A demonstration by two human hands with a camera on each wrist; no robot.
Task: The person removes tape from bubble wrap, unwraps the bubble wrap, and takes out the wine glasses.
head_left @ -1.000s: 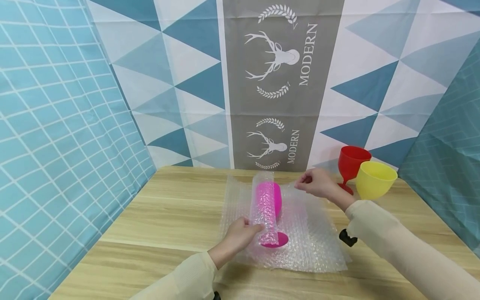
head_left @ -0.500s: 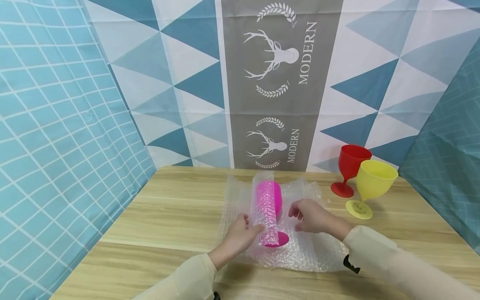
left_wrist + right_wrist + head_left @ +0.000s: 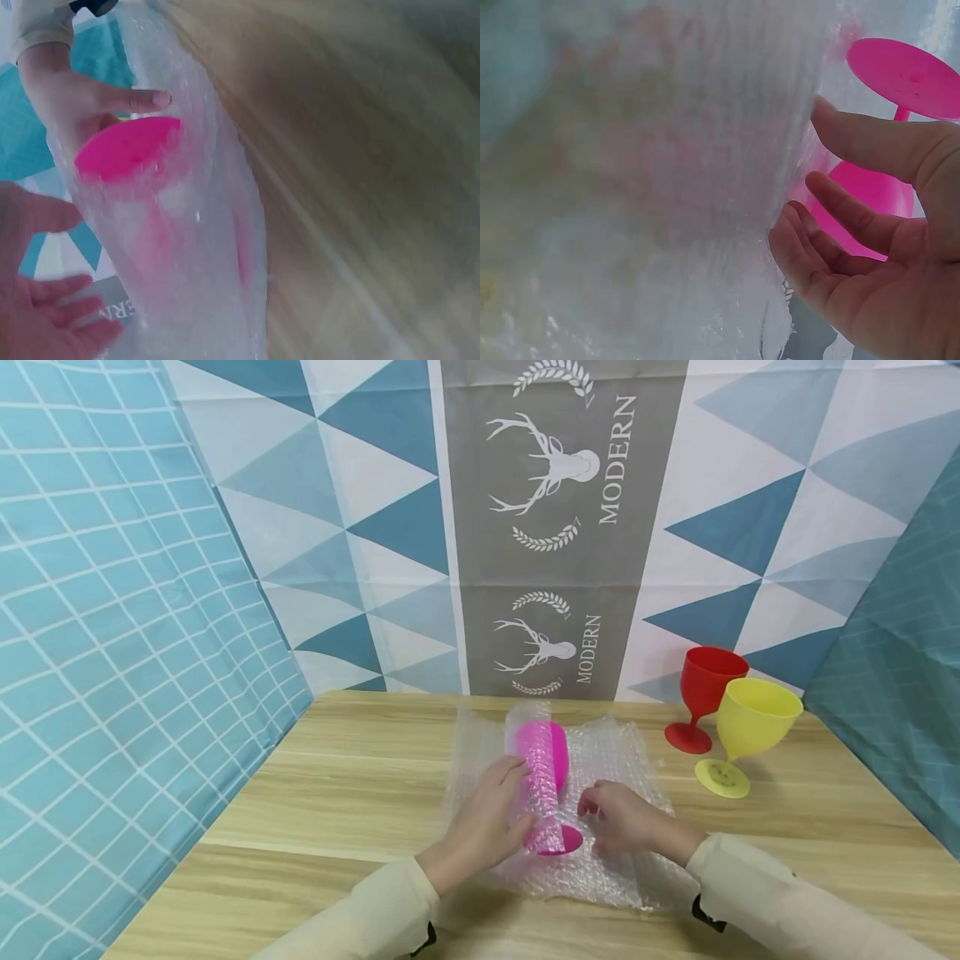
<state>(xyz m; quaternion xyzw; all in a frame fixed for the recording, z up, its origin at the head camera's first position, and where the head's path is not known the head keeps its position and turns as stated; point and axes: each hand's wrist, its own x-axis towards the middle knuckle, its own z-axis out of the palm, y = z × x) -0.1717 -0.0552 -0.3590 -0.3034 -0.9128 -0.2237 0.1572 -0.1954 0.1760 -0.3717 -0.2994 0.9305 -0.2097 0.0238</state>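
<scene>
A pink plastic goblet [image 3: 560, 760] lies on its side on a sheet of bubble wrap [image 3: 618, 752]. One flap of the wrap is folded over the goblet's left part, and its round foot sticks out toward me. My left hand [image 3: 483, 814] is at the left of the covered goblet, fingers and thumb spread; in the left wrist view the hand [image 3: 49, 277] is beside the wrap, pinching nothing. To the right of the goblet, my right hand [image 3: 622, 817] has gently bent fingers. The right wrist view shows its fingertips [image 3: 787, 225] at the wrap's edge; contact is unclear.
A red goblet [image 3: 708, 685] and a yellow goblet [image 3: 753, 722] stand upright at the table's back right. Wood-grain tabletop [image 3: 337, 777] extends left of the wrap. A patterned cloth [image 3: 397, 527] hangs behind the table.
My right hand has come from the wrap's far right edge toward me, beside the goblet. My left hand has let go of the folded flap and spread its fingers, moving slightly up.
</scene>
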